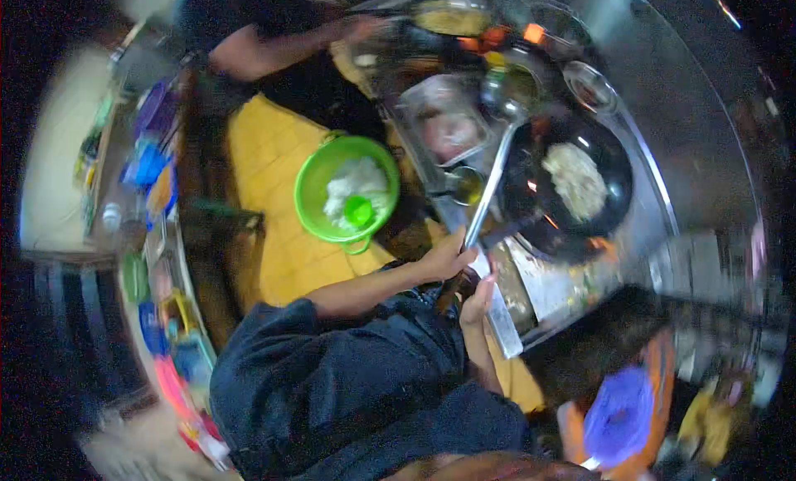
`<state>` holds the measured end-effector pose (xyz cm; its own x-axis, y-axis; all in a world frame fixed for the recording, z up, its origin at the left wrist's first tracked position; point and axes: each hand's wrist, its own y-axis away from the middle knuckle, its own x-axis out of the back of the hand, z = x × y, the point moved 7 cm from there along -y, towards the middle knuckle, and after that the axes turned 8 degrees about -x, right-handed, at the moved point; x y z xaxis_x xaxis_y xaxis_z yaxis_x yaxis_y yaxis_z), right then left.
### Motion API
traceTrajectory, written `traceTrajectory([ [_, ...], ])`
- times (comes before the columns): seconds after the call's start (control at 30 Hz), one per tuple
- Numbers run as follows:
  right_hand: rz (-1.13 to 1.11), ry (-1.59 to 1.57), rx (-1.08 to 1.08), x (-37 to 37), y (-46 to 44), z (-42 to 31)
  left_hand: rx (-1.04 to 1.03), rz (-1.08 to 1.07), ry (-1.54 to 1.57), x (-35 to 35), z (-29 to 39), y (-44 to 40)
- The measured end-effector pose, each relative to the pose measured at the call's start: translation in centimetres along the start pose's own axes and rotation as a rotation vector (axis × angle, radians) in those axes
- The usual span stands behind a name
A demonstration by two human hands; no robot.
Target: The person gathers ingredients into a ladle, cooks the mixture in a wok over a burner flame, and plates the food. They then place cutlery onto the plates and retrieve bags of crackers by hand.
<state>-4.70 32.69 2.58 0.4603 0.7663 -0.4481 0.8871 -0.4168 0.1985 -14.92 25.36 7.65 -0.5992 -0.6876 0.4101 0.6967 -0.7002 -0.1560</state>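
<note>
A long metal ladle (492,178) slants up from my left hand (448,259), whose fingers are wrapped round its handle; its bowl end lies near a pot of yellowish liquid. Just below, my right hand (478,300) is by the wok handle and a pale cloth or strip at the stove edge; blur hides what its fingers hold. In front of my hands, a black wok (531,203) holds a pale, whitish food mass (575,182). Flames show at its rim.
A green basin (308,195) with white contents and a green cup stands on the yellow floor (265,199). Beside the wok is a metal tray (414,104) of pinkish food. Another person's arm (282,54) reaches toward a farther wok. A purple basket (618,415) sits lower right.
</note>
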Motion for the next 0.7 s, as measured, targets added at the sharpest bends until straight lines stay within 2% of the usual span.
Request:
traceTrajectory([
  [0.03, -0.038, -0.048, -0.308, -1.4, 1.0, 0.1, 0.067, 0.142, 0.216, 1.3, -1.0, 1.6],
  [0.07, -0.056, 0.018, -0.470, 0.4, 0.6, 5.2, 0.097, 0.238, 0.177, 4.1, -0.4, 3.0],
  [0.13, -0.357, 0.053, -0.758, 3.1, 1.1, 14.3, 0.437, 0.006, 0.094, 7.0, 0.8, 7.3],
  [0.17, -0.394, 0.140, -0.835, 4.6, 1.4, 16.8, 0.348, 0.100, -0.040, 8.1, 0.8, 9.4],
  [0.2, -0.378, 0.250, -0.871, 6.5, 1.7, 18.6, 0.378, 0.155, -0.042, 8.5, 0.3, 11.6],
  [0.27, -0.361, 0.473, -0.922, 10.0, 2.1, 21.9, 0.273, 0.159, -0.149, 9.0, 0.5, 15.6],
  [0.33, -0.357, 0.665, -0.966, 13.4, 2.1, 24.6, 0.451, 0.103, -0.105, 9.9, 1.5, 18.6],
  [0.37, -0.357, 0.748, -0.986, 15.1, 2.2, 25.7, 0.560, 0.131, 0.082, 10.1, 2.2, 20.3],
  [0.4, -0.351, 0.835, -1.013, 17.0, 2.5, 26.4, 0.582, 0.164, 0.071, 10.1, 2.3, 22.0],
  [0.47, -0.360, 1.020, -1.052, 20.3, 2.5, 27.4, 0.585, 0.212, -0.105, 9.9, 1.8, 25.1],
  [0.5, -0.378, 1.112, -1.064, 21.5, 2.3, 27.8, 0.501, 0.280, -0.115, 10.2, 2.2, 26.5],
  [0.63, -0.529, 1.451, -1.030, 21.8, 1.0, 29.7, 0.574, 0.493, 0.009, 11.1, 2.5, 35.1],
  [0.7, -0.681, 1.628, -0.931, 18.9, 0.4, 31.2, 0.588, 0.602, -0.062, 12.0, 3.4, 40.7],
])
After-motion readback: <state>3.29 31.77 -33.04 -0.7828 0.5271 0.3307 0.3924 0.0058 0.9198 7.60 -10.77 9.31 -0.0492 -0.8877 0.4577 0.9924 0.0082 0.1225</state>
